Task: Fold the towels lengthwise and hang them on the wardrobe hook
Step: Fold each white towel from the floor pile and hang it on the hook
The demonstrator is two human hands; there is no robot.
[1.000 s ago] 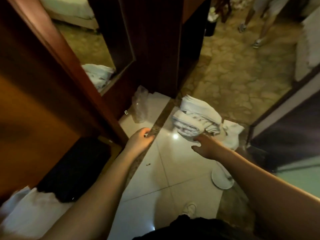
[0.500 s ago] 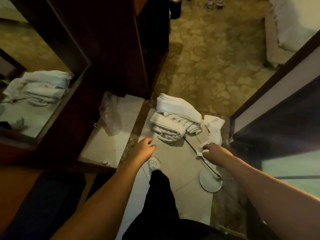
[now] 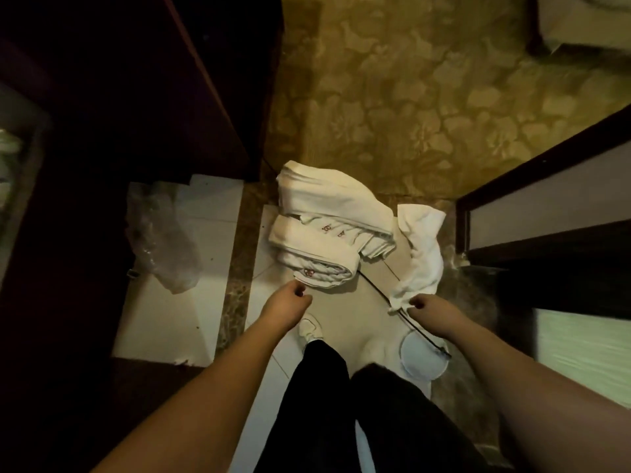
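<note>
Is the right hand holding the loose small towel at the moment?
Yes, the right hand pinches the lower corner of the small towel lying beside the folded stack.

- Towels: soft white cloth, matt, with small red stitched marks.
- Floor tiles: glossy and smooth.
- Carpet: patterned, matt pile.
- Bag: thin, crinkled clear plastic.
- Wardrobe: dark polished wood.
</note>
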